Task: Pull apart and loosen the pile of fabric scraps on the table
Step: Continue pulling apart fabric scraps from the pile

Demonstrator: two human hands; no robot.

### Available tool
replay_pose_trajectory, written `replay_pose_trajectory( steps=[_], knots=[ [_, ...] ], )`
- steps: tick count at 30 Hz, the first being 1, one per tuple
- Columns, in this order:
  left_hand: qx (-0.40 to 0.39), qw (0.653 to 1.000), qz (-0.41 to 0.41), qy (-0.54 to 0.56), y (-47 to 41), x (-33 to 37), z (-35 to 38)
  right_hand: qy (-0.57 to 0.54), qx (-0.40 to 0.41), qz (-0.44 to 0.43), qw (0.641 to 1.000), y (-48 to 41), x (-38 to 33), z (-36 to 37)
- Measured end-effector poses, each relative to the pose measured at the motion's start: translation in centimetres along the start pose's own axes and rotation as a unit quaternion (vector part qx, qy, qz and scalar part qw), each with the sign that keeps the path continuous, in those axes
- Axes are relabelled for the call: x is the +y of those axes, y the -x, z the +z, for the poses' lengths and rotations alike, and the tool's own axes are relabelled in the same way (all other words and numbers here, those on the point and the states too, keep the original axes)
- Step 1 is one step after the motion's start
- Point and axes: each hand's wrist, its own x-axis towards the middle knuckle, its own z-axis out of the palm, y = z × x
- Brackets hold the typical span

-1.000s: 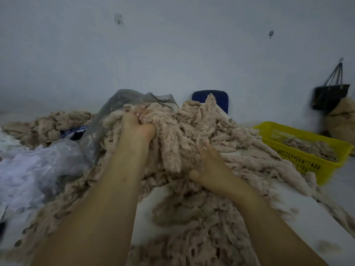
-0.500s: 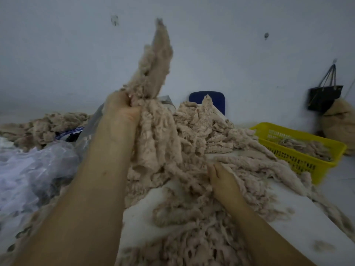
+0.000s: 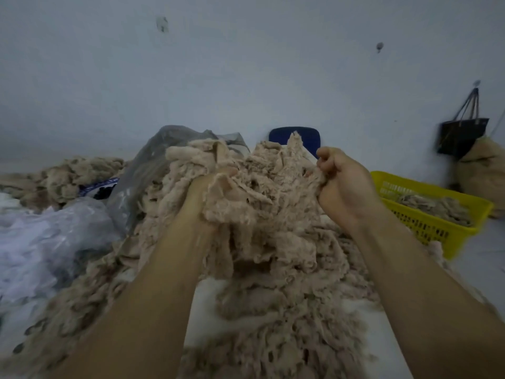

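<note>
Pale grey wall (image 3: 246, 77) fills the background, bearing two small dark marks, with a dark handbag (image 3: 461, 132) hung at far right above a tan sack (image 3: 483, 170). White table (image 3: 207, 305) surface shows bare between the forearms and at lower right. Pile of fabric scraps (image 3: 273, 242), beige and frayed, occupies the centre of the table, spreading from the near edge up to a peak in front of a blue chair back (image 3: 295, 136). Left hand (image 3: 202, 195) is sunk into the upper left part of the pile; its fingers are covered by scraps, so their closure cannot be determined, though a raised clump drapes over the hand. Right hand (image 3: 344, 184) is clenched on a bunch of scraps at the upper right of the pile, thumb folded over the gathered material, knuckles toward the wall. Between the two hands a sheet of tangled scraps is held above the rest of the pile. Grey plastic bag (image 3: 153, 170) stands just behind and left of the pile; a translucent white bag (image 3: 41, 247) lies at left. A second heap of scraps (image 3: 68, 176) lies at far left, well apart. Yellow perforated basket (image 3: 437, 228) at right holds more scraps.
</note>
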Motion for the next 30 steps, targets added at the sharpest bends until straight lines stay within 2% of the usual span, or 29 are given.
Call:
replay_pose_trajectory(
  steps=[4,6,8,9,11,13,15,16,17,18,19,21,23,24,26,28,29,30],
  knots=[
    [-0.074,0.990,0.071,-0.098,0.9,-1.9,1.1,-0.011,-0.008,0.010,1.000,-0.1,0.4,2.0],
    [-0.124,0.986,0.061,-0.091,1.8,-2.9,1.7,-0.038,-0.035,0.024,0.998,-0.3,0.6,2.9],
    [-0.137,0.976,0.058,-0.158,1.5,-4.0,1.7,0.026,-0.050,0.007,0.998,-0.5,0.5,2.9],
    [-0.112,0.967,0.068,-0.220,1.1,-4.3,1.5,0.115,-0.044,-0.020,0.992,-0.6,0.5,2.6],
    [0.005,0.949,0.019,-0.314,-0.5,-4.2,0.5,0.309,-0.024,-0.068,0.948,-1.1,0.7,1.7],
    [0.084,0.946,-0.019,-0.312,-1.7,-4.2,-0.5,0.371,-0.013,-0.082,0.925,-1.3,1.6,0.3],
    [0.156,0.958,-0.001,-0.240,-2.4,-3.9,-1.6,0.323,0.048,-0.071,0.943,-1.3,2.0,-1.2],
    [0.174,0.973,-0.002,-0.151,-2.7,-3.8,-2.8,0.309,0.090,-0.059,0.945,-1.3,1.8,-1.9],
    [0.158,0.987,-0.014,-0.027,-3.0,-3.6,-3.8,0.323,0.121,-0.047,0.937,-1.2,1.7,-2.6],
    [0.107,0.989,-0.034,0.097,-2.9,-3.5,-4.6,0.373,0.127,-0.031,0.919,-1.2,1.9,-3.2],
    [0.037,0.980,-0.056,0.189,-2.7,-3.4,-4.8,0.445,0.101,-0.018,0.890,-1.2,2.3,-3.4],
    [-0.070,0.956,-0.086,0.273,-2.1,-3.2,-4.1,0.551,-0.051,-0.015,0.832,-0.6,4.3,-2.7],
    [-0.128,0.937,-0.099,0.311,-1.5,-3.2,-2.8,0.581,-0.234,0.006,0.779,0.6,6.9,-1.2],
    [-0.141,0.928,-0.103,0.330,-1.2,-3.1,-2.3,0.590,-0.287,0.008,0.755,1.0,8.3,-0.7],
    [-0.136,0.907,-0.097,0.386,-0.9,-2.5,-2.6,0.629,-0.316,-0.002,0.710,1.4,10.2,-0.9],
    [-0.080,0.888,-0.055,0.449,-1.4,-1.3,-4.5,0.683,-0.281,-0.007,0.674,1.3,11.3,-3.1],
    [-0.045,0.882,-0.027,0.469,-1.8,-0.6,-5.8,0.687,-0.237,0.003,0.686,1.2,11.2,-4.7],
    [-0.019,0.880,0.000,0.475,-2.1,0.1,-7.1,0.649,-0.172,0.028,0.740,1.1,10.7,-6.1]
  ],
)
